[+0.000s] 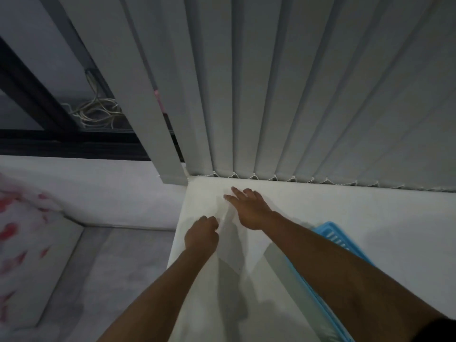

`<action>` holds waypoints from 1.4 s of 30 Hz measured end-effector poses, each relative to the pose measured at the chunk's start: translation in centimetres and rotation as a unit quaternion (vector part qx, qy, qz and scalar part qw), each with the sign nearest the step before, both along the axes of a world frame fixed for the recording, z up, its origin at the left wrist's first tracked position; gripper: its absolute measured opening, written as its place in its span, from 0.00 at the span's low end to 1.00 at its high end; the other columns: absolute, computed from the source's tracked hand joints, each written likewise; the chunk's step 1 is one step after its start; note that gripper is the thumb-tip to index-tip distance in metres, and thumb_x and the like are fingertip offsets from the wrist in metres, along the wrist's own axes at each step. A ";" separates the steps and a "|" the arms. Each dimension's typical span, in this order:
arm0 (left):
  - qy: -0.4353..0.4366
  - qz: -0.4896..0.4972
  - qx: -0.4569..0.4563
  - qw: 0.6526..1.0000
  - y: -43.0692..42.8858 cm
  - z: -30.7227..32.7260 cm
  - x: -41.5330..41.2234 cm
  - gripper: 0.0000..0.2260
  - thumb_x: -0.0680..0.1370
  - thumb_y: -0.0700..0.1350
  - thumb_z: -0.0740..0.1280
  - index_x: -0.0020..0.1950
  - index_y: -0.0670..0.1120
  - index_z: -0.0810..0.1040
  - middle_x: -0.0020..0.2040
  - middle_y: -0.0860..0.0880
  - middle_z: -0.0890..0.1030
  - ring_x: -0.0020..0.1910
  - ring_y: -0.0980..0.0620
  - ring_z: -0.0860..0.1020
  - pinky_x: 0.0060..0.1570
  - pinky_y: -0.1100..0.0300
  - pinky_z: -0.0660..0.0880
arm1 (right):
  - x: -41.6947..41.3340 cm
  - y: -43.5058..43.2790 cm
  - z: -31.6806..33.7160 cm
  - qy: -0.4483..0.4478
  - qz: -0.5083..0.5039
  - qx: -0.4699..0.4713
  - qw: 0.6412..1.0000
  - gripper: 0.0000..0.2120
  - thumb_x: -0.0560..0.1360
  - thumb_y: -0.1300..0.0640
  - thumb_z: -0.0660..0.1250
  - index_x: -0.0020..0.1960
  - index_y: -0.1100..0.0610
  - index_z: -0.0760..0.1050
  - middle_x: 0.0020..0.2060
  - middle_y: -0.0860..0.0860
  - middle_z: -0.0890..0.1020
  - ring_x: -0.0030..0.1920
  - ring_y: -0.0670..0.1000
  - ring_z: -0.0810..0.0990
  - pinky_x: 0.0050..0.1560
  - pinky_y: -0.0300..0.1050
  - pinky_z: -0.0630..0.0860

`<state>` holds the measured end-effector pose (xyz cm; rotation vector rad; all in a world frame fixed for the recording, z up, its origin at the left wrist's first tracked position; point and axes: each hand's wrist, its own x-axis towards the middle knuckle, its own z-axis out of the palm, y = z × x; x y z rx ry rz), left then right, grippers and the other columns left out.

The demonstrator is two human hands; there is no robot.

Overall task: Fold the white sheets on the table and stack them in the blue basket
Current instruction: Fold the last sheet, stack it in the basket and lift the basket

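Note:
A thin white sheet (233,245) lies on the white table (345,208), hard to tell from the tabletop. My left hand (201,234) is closed on the sheet's left edge and lifts it slightly. My right hand (249,209) lies flat on the sheet with its fingers spread, farther back near the blinds. The blue basket (333,234) sits on the table at the right, mostly hidden under my right forearm; only its slotted rim shows.
Grey vertical blinds (296,95) hang right behind the table's back edge. Left of the table there is a drop to a grey floor (111,267). A cloth with red flowers (22,233) lies at the far left. Coiled cables (98,112) rest on the window sill.

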<state>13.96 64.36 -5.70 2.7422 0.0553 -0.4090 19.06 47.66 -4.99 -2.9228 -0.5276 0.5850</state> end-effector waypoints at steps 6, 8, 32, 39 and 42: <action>-0.008 -0.113 -0.012 0.993 2.8 1.6 -0.1 0.09 0.73 0.40 0.62 0.52 0.46 0.74 0.53 0.47 0.77 0.53 0.45 0.75 0.49 0.55 0.72 | 0.1 0.0 2.4 -0.046 0.056 -0.029 0.997 0.13 0.77 0.55 0.57 0.57 0.53 0.77 0.56 0.54 0.81 0.58 0.58 0.74 0.58 0.51 0.66; 0.034 -0.127 -0.073 0.989 3.0 1.7 -0.9 0.09 0.72 0.42 0.64 0.52 0.46 0.74 0.53 0.47 0.79 0.53 0.45 0.76 0.50 0.57 0.71 | -0.8 -0.5 3.0 -0.049 0.084 -0.049 0.994 0.13 0.76 0.55 0.58 0.56 0.52 0.79 0.54 0.52 0.82 0.57 0.56 0.75 0.59 0.51 0.66; 0.110 0.006 -0.044 0.993 -3.3 -0.8 -3.8 0.14 0.76 0.48 0.63 0.60 0.46 0.73 0.59 0.47 0.79 0.59 0.46 0.77 0.58 0.53 0.75 | -13.3 -2.6 3.0 -0.127 -0.046 -0.061 0.989 0.17 0.73 0.60 0.62 0.61 0.52 0.77 0.64 0.52 0.77 0.68 0.58 0.69 0.74 0.65 0.52; 0.087 0.042 -0.154 0.983 -3.5 1.1 -4.8 0.07 0.74 0.43 0.65 0.50 0.41 0.76 0.51 0.44 0.80 0.53 0.45 0.79 0.54 0.54 0.74 | -19.8 -2.2 4.9 -0.275 -0.105 0.086 0.952 0.13 0.56 0.60 0.76 0.37 0.47 0.82 0.34 0.43 0.81 0.34 0.48 0.80 0.35 0.42 0.77; 0.120 0.141 -0.344 0.921 -3.6 2.9 -6.7 0.10 0.71 0.38 0.71 0.49 0.44 0.75 0.49 0.43 0.80 0.46 0.45 0.79 0.47 0.52 0.78 | -22.7 -2.2 5.2 -0.195 -0.166 0.104 0.961 0.09 0.71 0.56 0.67 0.49 0.47 0.81 0.44 0.44 0.83 0.46 0.46 0.81 0.47 0.41 0.76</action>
